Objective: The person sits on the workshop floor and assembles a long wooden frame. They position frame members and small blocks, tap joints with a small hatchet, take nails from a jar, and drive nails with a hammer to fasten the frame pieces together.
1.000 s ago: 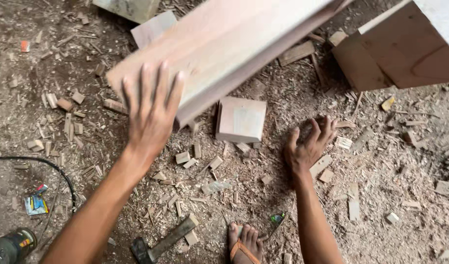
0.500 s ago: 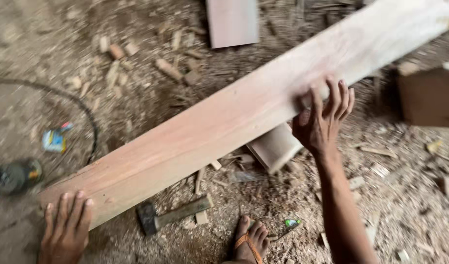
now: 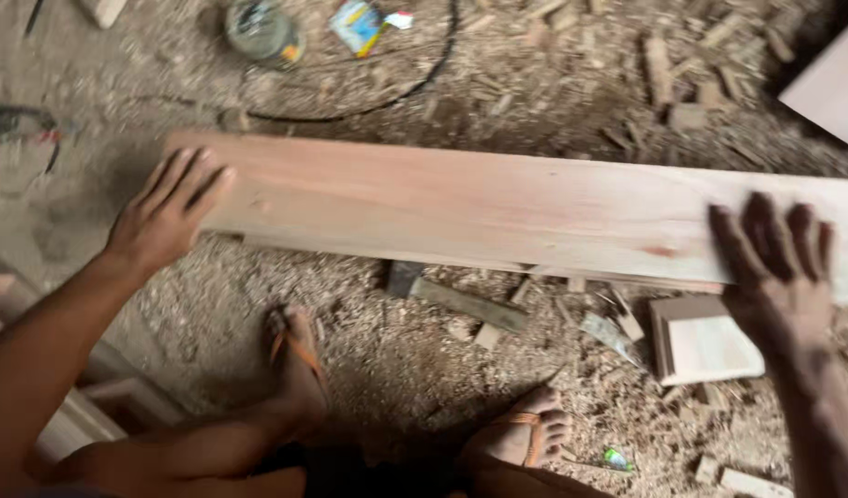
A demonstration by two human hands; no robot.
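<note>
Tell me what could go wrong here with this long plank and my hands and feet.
The long plank seems to rest partly over a hammer and a square wood block, so it could rock under your left hand and right hand. Your sandalled feet sit close to its near edge and might be pinched. The offcuts could also make footing slippery.

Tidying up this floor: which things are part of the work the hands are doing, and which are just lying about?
In hand:
left hand on the long plank
right hand flat on it too

Lying about:
hammer
small square block
black cable
round tin
wood scraps
</note>
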